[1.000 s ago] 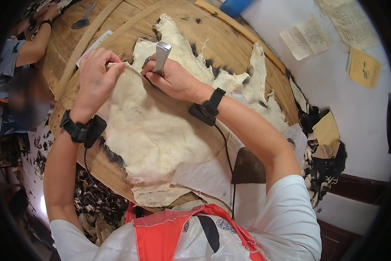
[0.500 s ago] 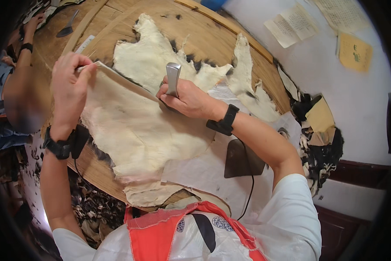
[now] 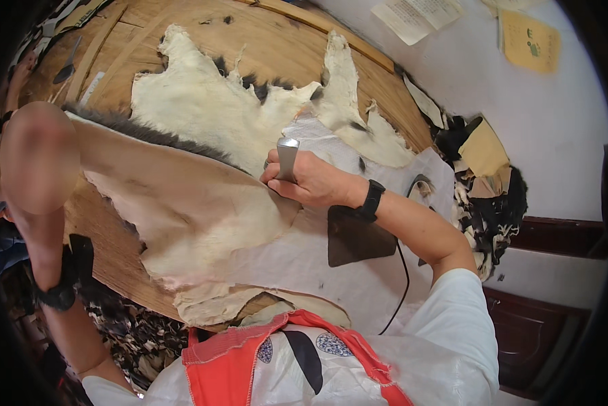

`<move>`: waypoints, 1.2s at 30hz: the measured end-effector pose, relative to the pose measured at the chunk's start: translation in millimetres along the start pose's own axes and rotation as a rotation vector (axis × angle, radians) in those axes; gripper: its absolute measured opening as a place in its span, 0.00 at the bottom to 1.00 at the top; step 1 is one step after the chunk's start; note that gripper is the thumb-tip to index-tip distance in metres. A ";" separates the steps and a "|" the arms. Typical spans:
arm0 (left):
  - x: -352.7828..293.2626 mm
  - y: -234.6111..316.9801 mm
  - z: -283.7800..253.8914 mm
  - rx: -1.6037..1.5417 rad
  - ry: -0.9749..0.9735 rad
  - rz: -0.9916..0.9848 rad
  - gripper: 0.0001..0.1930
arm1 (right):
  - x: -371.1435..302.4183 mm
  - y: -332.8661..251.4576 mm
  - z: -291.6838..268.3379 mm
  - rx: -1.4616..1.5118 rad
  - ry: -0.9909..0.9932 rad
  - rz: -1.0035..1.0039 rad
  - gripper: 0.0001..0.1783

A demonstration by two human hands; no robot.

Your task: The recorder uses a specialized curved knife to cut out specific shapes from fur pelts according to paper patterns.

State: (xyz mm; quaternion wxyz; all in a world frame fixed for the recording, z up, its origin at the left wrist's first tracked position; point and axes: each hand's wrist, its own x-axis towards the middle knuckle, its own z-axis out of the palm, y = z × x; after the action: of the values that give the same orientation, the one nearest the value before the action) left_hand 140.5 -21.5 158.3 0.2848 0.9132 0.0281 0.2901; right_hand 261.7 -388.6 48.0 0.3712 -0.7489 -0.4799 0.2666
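Hide: here it is, a pale hide (image 3: 182,227) across the wooden table, its far edge, fringed with dark grey fur, running straight between the two hands.
Second stretch: beyond that edge lies more pale skin (image 3: 196,101), ragged, with leg-like strips; whether the two join, I can't tell.
Tool: a metal handle (image 3: 288,160) stands up at the hide's edge, its lower end hidden.
Table: bare wood (image 3: 270,51) at the back, a knife (image 3: 66,70) far left, a white sheet (image 3: 297,267) on the near right with a dark patch (image 3: 361,238) on it.
Room: white wall on the right, dark red panelling (image 3: 534,331) below, black-and-white scraps (image 3: 500,223) heaped beside the table, more scraps (image 3: 124,325) under its near left side.
Writing: a paper (image 3: 418,19) on the wall carries lines too small to read; a yellow card (image 3: 531,42) shows a green mark.
Right hand: this one (image 3: 311,179) grips the handle, forearm slanting in from the lower right.
Left hand: out at far left (image 3: 41,159), blurred; its grip I cannot tell.
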 end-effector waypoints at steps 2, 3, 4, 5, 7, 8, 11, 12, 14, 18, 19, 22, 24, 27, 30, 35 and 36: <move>-1.7 6.5 -7.1 0.029 0.004 0.019 0.05 | -7.4 0.2 -0.6 -0.005 -0.007 0.005 0.09; -3.2 10.4 -12.5 0.033 0.003 0.021 0.05 | -9.9 -0.7 -0.7 -0.010 -0.002 -0.005 0.09; -4.6 15.1 -17.6 0.067 -0.017 0.032 0.04 | -12.2 -1.4 -1.1 -0.014 0.003 -0.014 0.08; -6.3 19.1 -21.3 0.100 -0.037 0.044 0.04 | -14.6 -2.5 -1.3 -0.014 0.005 -0.015 0.08; -8.2 23.3 -24.1 0.067 -0.036 0.029 0.04 | -18.9 -4.3 -2.8 -0.025 -0.011 0.004 0.08; -10.1 21.0 -26.6 0.070 -0.037 0.008 0.04 | -19.9 -4.4 -2.6 -0.024 -0.009 0.000 0.08; -9.5 16.5 -26.6 0.046 -0.031 -0.035 0.05 | -20.9 -4.8 -2.3 -0.043 -0.005 -0.008 0.08; -8.8 14.8 -25.1 0.015 -0.026 -0.059 0.06 | -21.2 -5.8 -2.4 -0.023 -0.009 0.006 0.08; -6.5 8.6 -24.7 0.055 -0.021 -0.047 0.05 | -21.8 -6.9 -2.5 -0.010 -0.003 0.010 0.07; -1.5 -8.2 -11.1 0.098 -0.068 -0.113 0.06 | -31.6 -4.7 -0.8 -0.064 0.063 -0.072 0.07; 0.6 -13.0 -7.1 0.210 -0.131 -0.107 0.06 | -35.5 -5.5 -0.9 -0.054 0.076 -0.055 0.07; -16.8 -50.1 11.2 0.520 -0.148 0.003 0.07 | -34.5 -5.4 3.2 0.007 0.067 -0.029 0.07; -32.4 -68.7 28.5 0.809 -0.258 0.013 0.11 | -30.9 -12.1 0.5 0.106 0.012 0.134 0.11; -21.9 -35.3 54.7 0.807 -0.288 0.080 0.18 | -67.0 -33.4 -23.3 0.454 0.306 0.191 0.13; -20.6 13.5 84.1 0.468 -0.407 0.197 0.24 | -136.7 -70.5 -49.7 0.581 0.688 0.084 0.29; 10.3 5.4 139.3 0.114 -0.617 0.201 0.30 | -311.4 -74.7 -19.7 0.099 1.319 0.879 0.09; 21.2 -17.6 145.5 0.169 -0.672 0.181 0.31 | -354.2 -57.1 -1.6 -0.100 1.326 0.949 0.09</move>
State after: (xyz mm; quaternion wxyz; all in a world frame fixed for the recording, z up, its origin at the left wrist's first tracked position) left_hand 239.5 -75.4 62.3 0.1747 0.9767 -0.1243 -0.0056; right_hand 92.5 -698.7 110.5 0.3916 -0.8902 0.1964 -0.1246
